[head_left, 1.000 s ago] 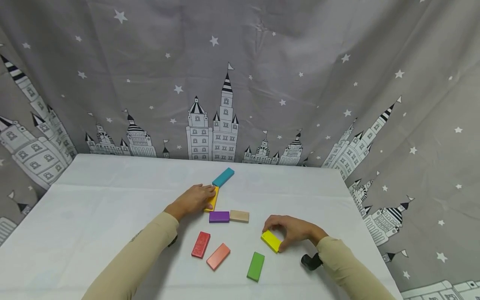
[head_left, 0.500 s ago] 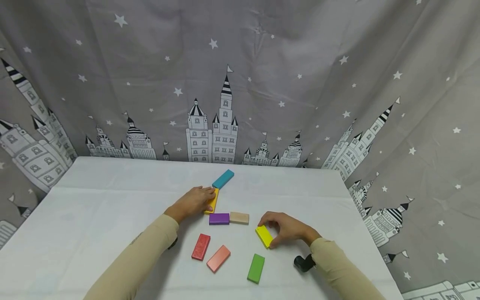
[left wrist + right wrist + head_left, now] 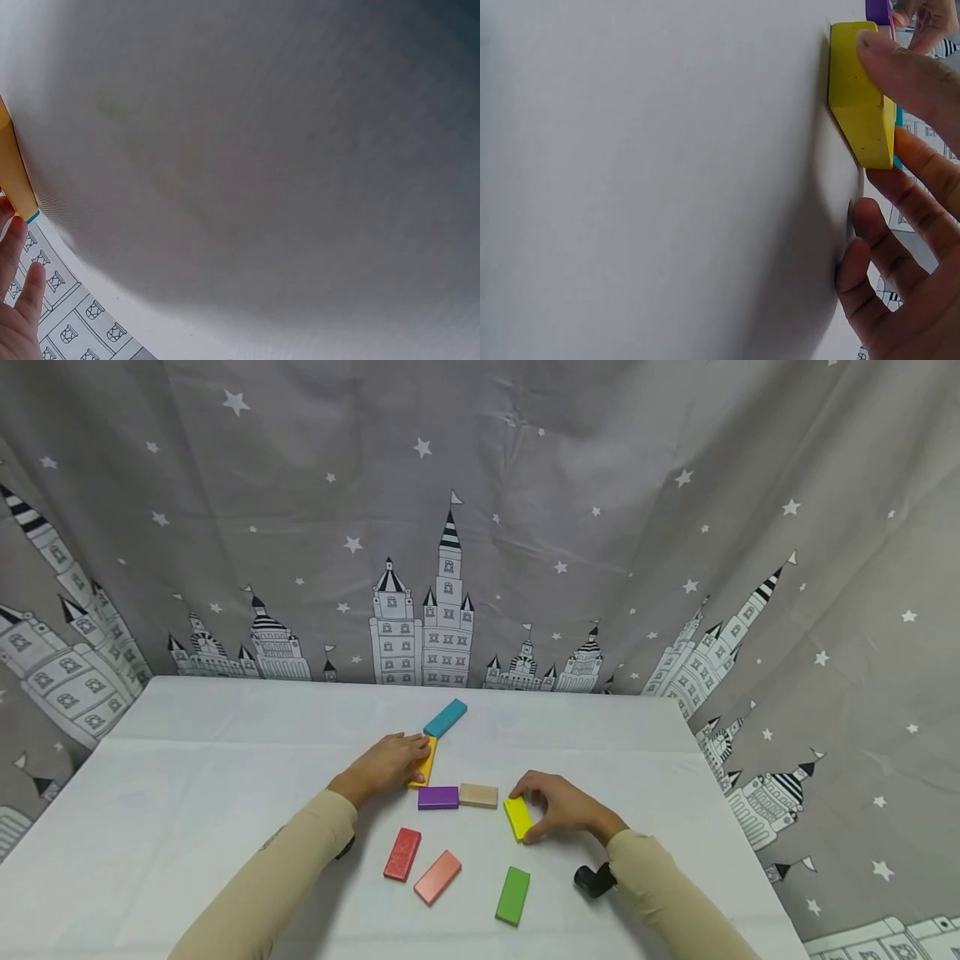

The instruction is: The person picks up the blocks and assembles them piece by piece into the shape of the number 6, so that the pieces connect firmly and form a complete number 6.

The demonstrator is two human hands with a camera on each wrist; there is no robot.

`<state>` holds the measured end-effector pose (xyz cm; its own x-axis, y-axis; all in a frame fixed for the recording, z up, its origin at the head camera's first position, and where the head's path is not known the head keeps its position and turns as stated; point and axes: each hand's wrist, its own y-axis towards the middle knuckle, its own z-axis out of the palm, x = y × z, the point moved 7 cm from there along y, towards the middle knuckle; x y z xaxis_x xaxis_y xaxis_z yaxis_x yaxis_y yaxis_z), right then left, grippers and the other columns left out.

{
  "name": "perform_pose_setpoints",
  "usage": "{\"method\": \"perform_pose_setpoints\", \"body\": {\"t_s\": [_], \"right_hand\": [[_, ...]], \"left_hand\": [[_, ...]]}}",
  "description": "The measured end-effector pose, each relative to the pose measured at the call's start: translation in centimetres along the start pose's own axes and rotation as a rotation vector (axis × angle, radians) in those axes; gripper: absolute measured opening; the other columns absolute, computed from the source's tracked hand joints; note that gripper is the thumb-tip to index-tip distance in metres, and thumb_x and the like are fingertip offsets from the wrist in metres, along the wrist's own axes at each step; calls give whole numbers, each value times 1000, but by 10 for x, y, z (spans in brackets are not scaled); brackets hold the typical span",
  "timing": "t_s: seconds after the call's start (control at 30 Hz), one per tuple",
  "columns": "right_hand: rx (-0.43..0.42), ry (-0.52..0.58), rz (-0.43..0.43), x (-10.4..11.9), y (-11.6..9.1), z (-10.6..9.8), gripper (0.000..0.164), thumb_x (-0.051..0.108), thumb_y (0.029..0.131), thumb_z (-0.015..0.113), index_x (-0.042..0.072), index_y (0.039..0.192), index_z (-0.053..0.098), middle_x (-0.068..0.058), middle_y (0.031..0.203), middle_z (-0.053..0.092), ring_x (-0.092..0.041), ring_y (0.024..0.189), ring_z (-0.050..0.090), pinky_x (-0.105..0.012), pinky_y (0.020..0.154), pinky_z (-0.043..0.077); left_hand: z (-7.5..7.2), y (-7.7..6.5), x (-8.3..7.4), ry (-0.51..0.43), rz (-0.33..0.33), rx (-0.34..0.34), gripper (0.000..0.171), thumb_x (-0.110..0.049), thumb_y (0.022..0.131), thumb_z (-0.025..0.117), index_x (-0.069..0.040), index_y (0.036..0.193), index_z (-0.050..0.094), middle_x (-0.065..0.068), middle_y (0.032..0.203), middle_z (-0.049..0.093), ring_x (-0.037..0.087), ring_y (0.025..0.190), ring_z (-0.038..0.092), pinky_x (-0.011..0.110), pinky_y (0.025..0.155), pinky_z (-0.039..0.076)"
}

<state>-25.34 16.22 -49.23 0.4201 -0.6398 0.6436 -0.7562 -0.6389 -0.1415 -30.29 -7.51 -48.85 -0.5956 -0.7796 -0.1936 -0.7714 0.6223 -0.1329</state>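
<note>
Lengthwise between thumb and fingers, my right hand point(image 3: 564, 803) grips a bright yellow block point(image 3: 517, 820), just right of a beige block point(image 3: 477, 796). The right wrist view shows the thumb on one end of the yellow block point(image 3: 859, 82) and fingertips at the other. My left hand point(image 3: 384, 766) holds an orange-yellow block point(image 3: 427, 764), partly covering it; its fingertips also show at that block's end point(image 3: 16, 169) in the left wrist view. A teal block point(image 3: 446, 717) lies off the orange-yellow block's far end. Near its other end sits a purple block point(image 3: 438, 798), end to end with the beige one.
A red block point(image 3: 402, 854), a salmon block point(image 3: 437, 877) and a green block point(image 3: 513, 897) lie apart toward the front of the white table point(image 3: 225, 752). Behind the table hangs a grey curtain point(image 3: 570, 460) printed with castles and stars.
My right hand has slid the yellow block left and away from me, toward the beige block, turning it more upright in the view. My left hand stays on the orange-yellow block.
</note>
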Motion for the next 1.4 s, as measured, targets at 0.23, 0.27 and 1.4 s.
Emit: {"method": "perform_pose_setpoints", "body": {"t_s": [0.23,0.27,1.4], "right_hand": [[-27,-4,36,0,4,1,56,22,67,90,14,116,64,8,102,55,-14,86,47,-26,75,42],[-29,-4,41,0,5,1,56,22,67,90,14,116,64,8,102,55,-14,86,47,-26,75,42],[-42,12,89,4,9,2,59,22,66,90,12,117,63,6,99,55,-15,85,47,-27,73,41]], "left_hand": [[0,0,-1,7,-3,1,60,-34,89,64,1,137,51,16,145,46,31,136,40,50,111,30],[0,0,-1,6,-5,0,61,-34,89,64,0,137,51,16,145,46,31,136,39,49,111,30],[-3,-2,-2,-7,24,-27,59,-33,90,65,3,135,52,19,143,47,33,135,41,51,110,31]]}}
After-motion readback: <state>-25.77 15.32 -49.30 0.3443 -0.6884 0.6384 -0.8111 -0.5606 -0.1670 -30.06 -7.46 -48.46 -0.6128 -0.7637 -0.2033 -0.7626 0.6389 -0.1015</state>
